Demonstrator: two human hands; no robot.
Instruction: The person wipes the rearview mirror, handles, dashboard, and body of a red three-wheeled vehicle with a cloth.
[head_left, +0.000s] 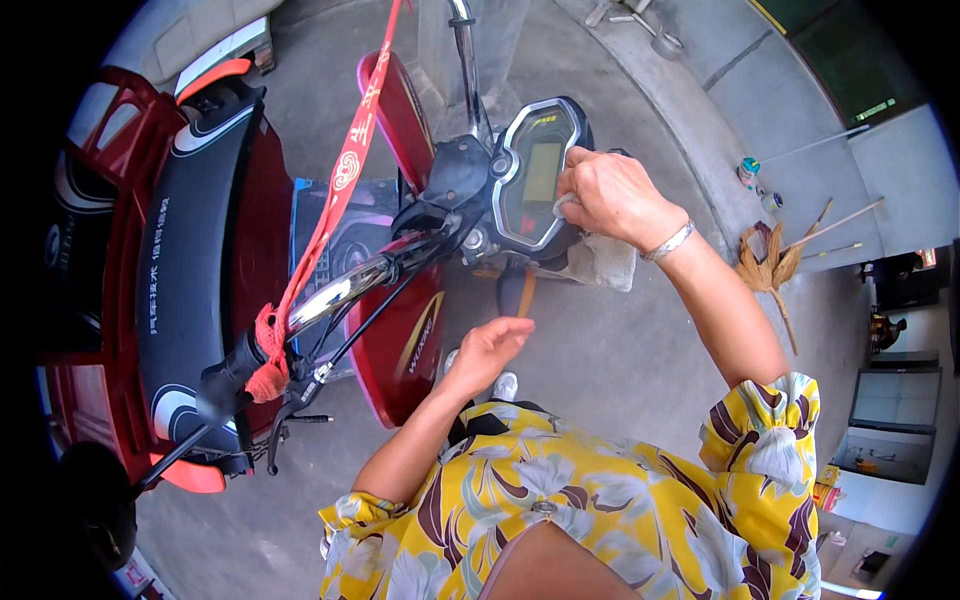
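My right hand (620,197) is closed at the right edge of a dashboard display (543,175) on a red electric tricycle. Its fingers pinch a small whitish cloth (567,204), mostly hidden by the hand, against the screen's rim. Lower down, my left hand (488,352) hovers with fingers stretched out and nothing in it, just right of the red front panel (398,350). A chrome handlebar (340,293) runs from the display toward the lower left. Tied near its black grip (228,382) is a red ribbon (345,165) with pale markings, stretching up out of view.
The tricycle's black seat (200,270) and red body (88,410) fill the left side. Under the display sits a pale block-like piece (605,262). By the right wall are a straw broom (770,262) and a small teal-and-white container (748,172). Grey concrete floor (640,350) lies below.
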